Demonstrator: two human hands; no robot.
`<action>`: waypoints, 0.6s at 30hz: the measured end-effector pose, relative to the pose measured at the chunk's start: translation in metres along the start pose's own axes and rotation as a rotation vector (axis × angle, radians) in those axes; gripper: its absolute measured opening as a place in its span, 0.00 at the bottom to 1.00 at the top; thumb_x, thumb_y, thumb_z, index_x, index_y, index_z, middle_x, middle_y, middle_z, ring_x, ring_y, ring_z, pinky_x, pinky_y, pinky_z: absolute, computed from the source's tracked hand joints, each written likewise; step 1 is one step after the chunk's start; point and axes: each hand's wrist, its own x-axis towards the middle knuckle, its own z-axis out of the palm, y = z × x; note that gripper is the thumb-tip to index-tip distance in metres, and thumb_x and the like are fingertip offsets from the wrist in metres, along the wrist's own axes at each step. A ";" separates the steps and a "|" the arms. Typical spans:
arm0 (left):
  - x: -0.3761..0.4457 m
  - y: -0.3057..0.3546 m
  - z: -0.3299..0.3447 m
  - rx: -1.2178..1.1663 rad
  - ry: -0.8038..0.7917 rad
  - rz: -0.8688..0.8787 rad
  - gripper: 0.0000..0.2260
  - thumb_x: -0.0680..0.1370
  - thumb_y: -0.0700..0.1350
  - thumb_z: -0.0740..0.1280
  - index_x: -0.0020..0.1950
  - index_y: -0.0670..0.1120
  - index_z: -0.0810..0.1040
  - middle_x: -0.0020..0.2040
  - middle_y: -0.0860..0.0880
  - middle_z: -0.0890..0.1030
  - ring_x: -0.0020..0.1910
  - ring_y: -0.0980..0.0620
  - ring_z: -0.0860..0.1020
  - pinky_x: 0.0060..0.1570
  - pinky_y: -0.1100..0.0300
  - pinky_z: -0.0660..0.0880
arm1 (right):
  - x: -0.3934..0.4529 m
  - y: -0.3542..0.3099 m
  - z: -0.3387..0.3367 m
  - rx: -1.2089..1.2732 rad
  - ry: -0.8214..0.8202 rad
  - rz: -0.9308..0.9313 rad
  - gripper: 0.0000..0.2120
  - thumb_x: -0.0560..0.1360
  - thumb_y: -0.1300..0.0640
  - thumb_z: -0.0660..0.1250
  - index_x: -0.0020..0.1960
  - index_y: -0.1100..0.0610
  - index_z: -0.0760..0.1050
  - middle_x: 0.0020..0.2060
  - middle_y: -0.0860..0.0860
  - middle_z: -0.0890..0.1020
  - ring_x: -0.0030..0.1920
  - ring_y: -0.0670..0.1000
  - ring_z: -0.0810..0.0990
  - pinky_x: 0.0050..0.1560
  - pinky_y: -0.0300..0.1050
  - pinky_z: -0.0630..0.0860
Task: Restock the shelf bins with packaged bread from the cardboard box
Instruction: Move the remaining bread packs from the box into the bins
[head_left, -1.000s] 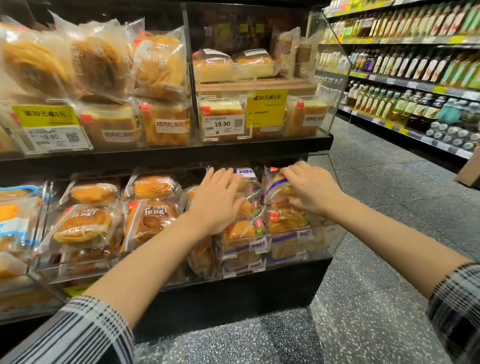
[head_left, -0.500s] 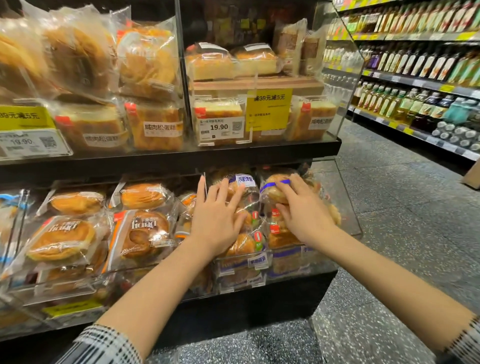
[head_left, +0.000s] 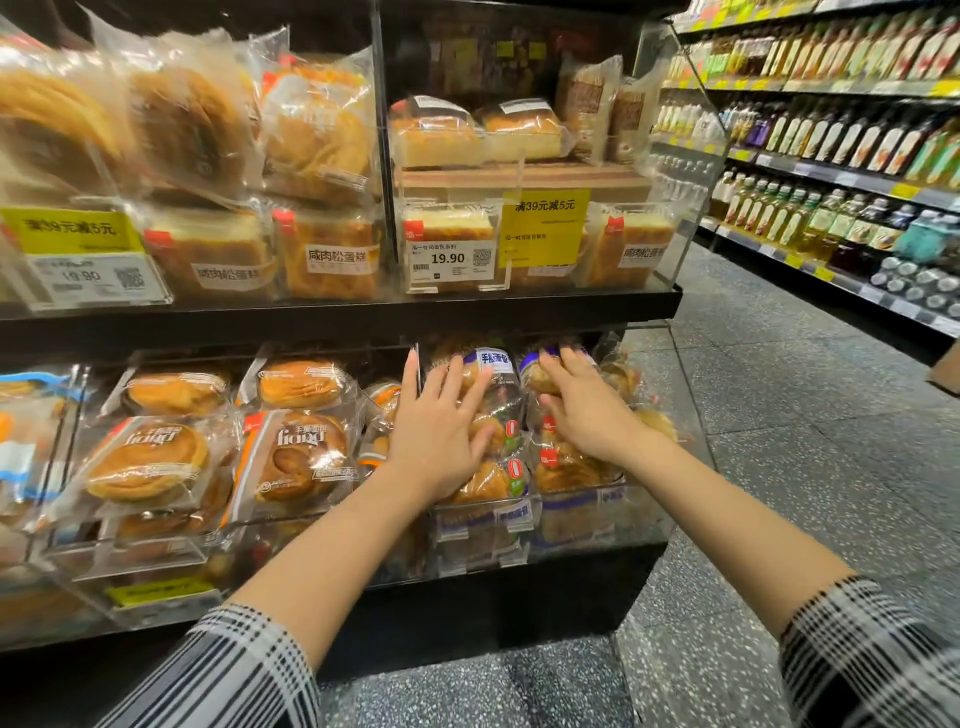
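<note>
Low at the shelf's right end, two clear plastic packs of golden bread rolls are stacked in the clear acrylic bin (head_left: 644, 525) on the lower tier, below the black shelf edge (head_left: 467, 317). The left hand (head_left: 441, 431) is laid flat, fingers straight and spread apart, on the left pack with the white-and-blue label (head_left: 493, 364), while the right hand (head_left: 582, 410), at about three o'clock from it, is pressed on the purple-banded pack (head_left: 535, 374) with fingers slightly bent and close together. At nine o'clock from the hands, round spiral loaves in brown-printed wrappers (head_left: 301, 457) are seen in neighbouring bins.
</note>
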 end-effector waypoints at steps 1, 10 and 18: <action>0.000 0.000 -0.002 -0.016 -0.023 0.005 0.28 0.80 0.62 0.41 0.79 0.53 0.48 0.78 0.44 0.56 0.76 0.46 0.55 0.73 0.41 0.37 | -0.002 0.000 -0.002 -0.006 -0.025 0.004 0.29 0.82 0.53 0.56 0.79 0.54 0.49 0.78 0.56 0.50 0.78 0.56 0.46 0.75 0.47 0.47; -0.035 -0.030 -0.055 -0.610 -0.073 0.076 0.24 0.79 0.47 0.63 0.75 0.48 0.63 0.75 0.48 0.64 0.74 0.50 0.60 0.74 0.56 0.52 | -0.035 -0.048 -0.037 -0.024 0.329 -0.102 0.13 0.79 0.56 0.58 0.61 0.55 0.76 0.55 0.51 0.81 0.57 0.53 0.77 0.53 0.49 0.74; -0.145 -0.124 -0.092 -0.733 -0.321 0.133 0.11 0.79 0.44 0.64 0.60 0.53 0.80 0.54 0.57 0.82 0.53 0.64 0.77 0.55 0.70 0.72 | -0.057 -0.160 -0.029 0.117 0.285 -0.410 0.11 0.78 0.57 0.61 0.56 0.55 0.79 0.44 0.56 0.84 0.48 0.59 0.81 0.45 0.51 0.76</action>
